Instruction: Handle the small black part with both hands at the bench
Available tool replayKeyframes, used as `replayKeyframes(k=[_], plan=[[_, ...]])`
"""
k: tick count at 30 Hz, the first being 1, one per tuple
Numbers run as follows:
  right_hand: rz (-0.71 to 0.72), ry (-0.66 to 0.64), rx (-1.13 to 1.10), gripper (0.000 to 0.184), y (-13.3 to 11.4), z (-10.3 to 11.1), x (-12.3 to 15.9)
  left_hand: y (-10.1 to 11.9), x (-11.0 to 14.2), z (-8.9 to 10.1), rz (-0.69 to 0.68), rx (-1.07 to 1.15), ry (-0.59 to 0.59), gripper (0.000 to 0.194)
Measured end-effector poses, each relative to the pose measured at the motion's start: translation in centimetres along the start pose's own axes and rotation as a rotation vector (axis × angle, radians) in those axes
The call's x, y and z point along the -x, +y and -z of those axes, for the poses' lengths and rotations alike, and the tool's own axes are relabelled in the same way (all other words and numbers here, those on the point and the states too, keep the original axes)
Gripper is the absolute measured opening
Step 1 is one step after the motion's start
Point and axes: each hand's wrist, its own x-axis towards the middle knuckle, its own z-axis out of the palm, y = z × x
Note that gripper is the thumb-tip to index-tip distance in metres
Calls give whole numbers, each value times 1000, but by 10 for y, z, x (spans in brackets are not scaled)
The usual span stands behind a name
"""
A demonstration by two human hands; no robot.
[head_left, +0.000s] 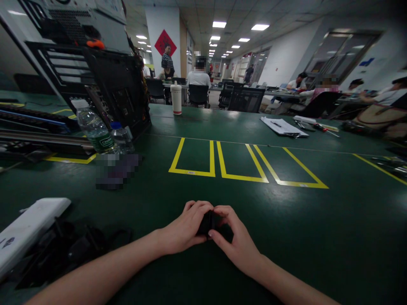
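Near the front middle of the green table (152,190), my two hands meet around a small black block-like object (205,223). My left hand (187,224) wraps its left side and top, fingers curled over it. From the other side my right hand (233,239) pinches its right edge between thumb and fingertips. Much of the object is covered by my fingers, and its exact kind cannot be made out. A dark pile of black parts (85,241) lies to the left of my left forearm.
Yellow tape outlines (192,173) mark the table ahead. At left are a white box (34,224), plastic bottles (98,131) and a black computer frame (117,89). A white cup (176,99) stands farther back; papers (282,126) and tools (318,126) lie at right. Several people sit beyond.
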Motion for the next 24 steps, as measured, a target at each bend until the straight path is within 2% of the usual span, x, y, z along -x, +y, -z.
replayKeyframes(k=[4,8,12,19,24], plan=[[-6,-52,42,27,-6,2,0,2,0,3,-10,-4,-20,62],[95,-32,71,29,-6,4,2,7,0,8,-28,-14,-34,61],[166,-6,118,18,-1,3,3,8,0,8,-9,-12,-47,59],[65,40,38,37,0,-2,0,0,-2,-1,-23,-8,12,65],[45,10,74,31,-5,1,0,1,-1,-1,-3,6,14,65]])
